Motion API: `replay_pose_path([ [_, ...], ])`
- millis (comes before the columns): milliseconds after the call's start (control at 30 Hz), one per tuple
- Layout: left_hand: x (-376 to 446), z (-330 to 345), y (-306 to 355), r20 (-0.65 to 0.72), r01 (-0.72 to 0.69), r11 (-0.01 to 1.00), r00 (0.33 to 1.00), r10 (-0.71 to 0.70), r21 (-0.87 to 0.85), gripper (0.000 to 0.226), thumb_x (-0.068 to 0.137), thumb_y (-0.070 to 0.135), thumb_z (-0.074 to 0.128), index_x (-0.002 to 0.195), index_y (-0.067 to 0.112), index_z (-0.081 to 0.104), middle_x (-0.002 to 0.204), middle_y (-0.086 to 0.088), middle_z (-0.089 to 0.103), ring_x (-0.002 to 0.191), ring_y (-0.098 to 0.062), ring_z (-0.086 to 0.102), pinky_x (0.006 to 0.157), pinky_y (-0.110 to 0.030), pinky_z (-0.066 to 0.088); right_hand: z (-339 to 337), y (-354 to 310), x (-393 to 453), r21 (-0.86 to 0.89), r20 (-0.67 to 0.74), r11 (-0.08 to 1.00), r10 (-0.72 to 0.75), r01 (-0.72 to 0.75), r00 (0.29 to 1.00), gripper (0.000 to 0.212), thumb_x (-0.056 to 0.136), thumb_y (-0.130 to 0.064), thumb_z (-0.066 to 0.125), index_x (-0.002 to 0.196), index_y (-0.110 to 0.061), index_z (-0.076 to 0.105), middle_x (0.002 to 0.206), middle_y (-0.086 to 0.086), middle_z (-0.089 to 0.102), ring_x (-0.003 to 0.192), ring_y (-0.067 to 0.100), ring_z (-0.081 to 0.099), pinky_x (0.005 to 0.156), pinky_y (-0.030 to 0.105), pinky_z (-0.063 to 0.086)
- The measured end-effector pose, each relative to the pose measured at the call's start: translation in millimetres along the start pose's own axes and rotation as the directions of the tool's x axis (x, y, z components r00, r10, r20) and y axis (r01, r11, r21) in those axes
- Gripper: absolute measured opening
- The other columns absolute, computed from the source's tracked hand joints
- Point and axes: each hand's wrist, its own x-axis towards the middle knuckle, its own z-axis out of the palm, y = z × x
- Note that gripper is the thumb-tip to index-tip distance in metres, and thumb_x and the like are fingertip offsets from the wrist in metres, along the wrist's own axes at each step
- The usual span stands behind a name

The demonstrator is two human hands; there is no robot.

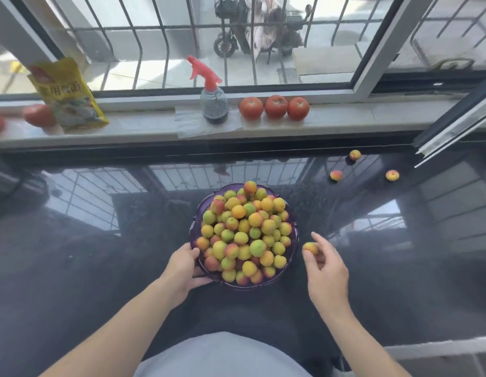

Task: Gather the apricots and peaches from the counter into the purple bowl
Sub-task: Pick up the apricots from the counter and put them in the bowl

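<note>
The purple bowl point(193, 227) sits mid-counter, heaped with several yellow, green and red apricots and peaches. My left hand point(183, 265) grips the bowl's near-left rim. Just right of the bowl, my right hand point(325, 265) pinches one orange apricot point(310, 248) in its fingertips, above the dark counter. Three loose fruits lie far right on the counter: one point(355, 154) near the sill, one point(336, 175) closer, one point(392, 175) furthest right.
The glossy black counter point(100, 268) reflects the window bars. On the white sill stand a red-topped spray bottle point(213, 104), three tomatoes point(274, 106), a yellow packet point(67, 96) and more tomatoes point(39, 115) at left. An open window frame point(454, 126) juts in at right.
</note>
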Motion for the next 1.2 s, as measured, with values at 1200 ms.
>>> replay_pose_path([
  [1200, 3, 11, -4, 0.052, -0.037, 0.999, 0.998, 0.036, 0.009, 0.044, 0.114, 0.001, 0.033, 0.139, 0.026, 0.059, 0.125, -0.013, 0.074, 0.102, -0.041, 0.077, 0.067, -0.045, 0.066, -4, 28, 105, -0.285, -0.013, 0.949, 0.139, -0.137, 0.99, 0.037, 0.097, -0.01, 0.048, 0.133, -0.018, 0.058, 0.133, 0.002, 0.047, 0.096, 0.016, 0.054, 0.087, 0.03, 0.039],
])
